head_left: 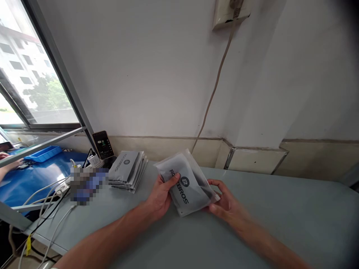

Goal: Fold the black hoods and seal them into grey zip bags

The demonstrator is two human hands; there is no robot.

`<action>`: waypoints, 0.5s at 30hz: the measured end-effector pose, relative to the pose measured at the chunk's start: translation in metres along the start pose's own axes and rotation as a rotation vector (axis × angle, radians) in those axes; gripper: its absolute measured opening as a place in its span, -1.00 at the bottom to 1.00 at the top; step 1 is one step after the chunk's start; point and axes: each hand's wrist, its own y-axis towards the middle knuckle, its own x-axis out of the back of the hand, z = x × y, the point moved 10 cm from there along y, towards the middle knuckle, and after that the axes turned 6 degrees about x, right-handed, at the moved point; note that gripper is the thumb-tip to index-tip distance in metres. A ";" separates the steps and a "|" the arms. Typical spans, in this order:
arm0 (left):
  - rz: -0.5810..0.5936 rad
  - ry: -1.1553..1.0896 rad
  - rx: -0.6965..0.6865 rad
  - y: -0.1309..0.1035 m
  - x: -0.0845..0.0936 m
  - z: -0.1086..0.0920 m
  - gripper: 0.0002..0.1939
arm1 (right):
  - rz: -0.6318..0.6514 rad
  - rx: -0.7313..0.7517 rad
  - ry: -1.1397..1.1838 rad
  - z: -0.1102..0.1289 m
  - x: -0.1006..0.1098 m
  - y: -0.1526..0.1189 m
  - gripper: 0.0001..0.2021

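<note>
A frosted zip bag (pixel 193 186) printed with "ROCKBROS" and a round logo is held tilted above the grey table. Something dark and flat shows through its plastic. My left hand (pixel 164 194) grips the bag's left side, thumb across the front and fingers behind it. At the lower right corner, my right hand (pixel 223 201) has its thumb and fingers closed on the slider end of the bag. To the left, a stack of similar bags (pixel 127 170) lies on the table, the top one with the same print.
Left of the stack are a propped phone (pixel 103 145), a power strip with a white charger (pixel 94 160), tangled cables (pixel 53 198) and a blurred-out patch. Beyond a metal frame, another person's hand (pixel 11 164) is near a blue tray (pixel 45 153). A cord (pixel 214 89) hangs down the wall behind.
</note>
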 end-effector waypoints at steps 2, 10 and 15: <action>-0.050 -0.006 0.018 0.001 0.006 0.001 -0.53 | -0.093 -0.032 -0.006 0.000 0.009 0.001 -0.25; 0.151 0.279 0.110 0.000 -0.007 -0.007 -0.49 | -0.383 0.037 0.040 0.017 0.075 0.008 -0.51; 0.242 0.568 -0.004 0.001 -0.011 -0.012 -0.43 | -0.210 0.015 -0.208 0.022 0.059 0.009 -0.51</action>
